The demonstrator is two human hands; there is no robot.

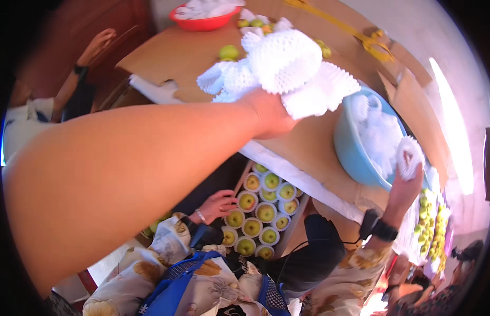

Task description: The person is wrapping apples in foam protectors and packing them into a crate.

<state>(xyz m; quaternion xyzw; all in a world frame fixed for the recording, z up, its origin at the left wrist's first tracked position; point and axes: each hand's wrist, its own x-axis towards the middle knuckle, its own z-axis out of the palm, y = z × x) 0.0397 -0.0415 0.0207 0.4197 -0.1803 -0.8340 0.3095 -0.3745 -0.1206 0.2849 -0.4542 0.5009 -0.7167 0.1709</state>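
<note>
My left hand (pixel 216 207), with a bracelet and a ring, rests at the left edge of an open box (pixel 290 236). Its fingers are slightly apart beside the apples and hold nothing visible. In the box, rows of green-yellow apples (pixel 265 213) sit in white foam net sleeves. My right hand (pixel 405 189) is raised at the right rim of a blue basin (pixel 343 147). A white foam net sleeve (pixel 411 157) covers its fingertips, part of which show through the opening. More foam nets (pixel 377 136) fill the basin.
Across my view reaches another person's bare arm (pixel 150 162), the hand clutching several foam nets (pixel 286 59). Cardboard (pixel 308 136) covers the table. Farther back are a red basin (pixel 205 23), loose apples (pixel 229 52) and a yellow strap (pixel 339 23). Another person's hand (pixel 100 42) is at left.
</note>
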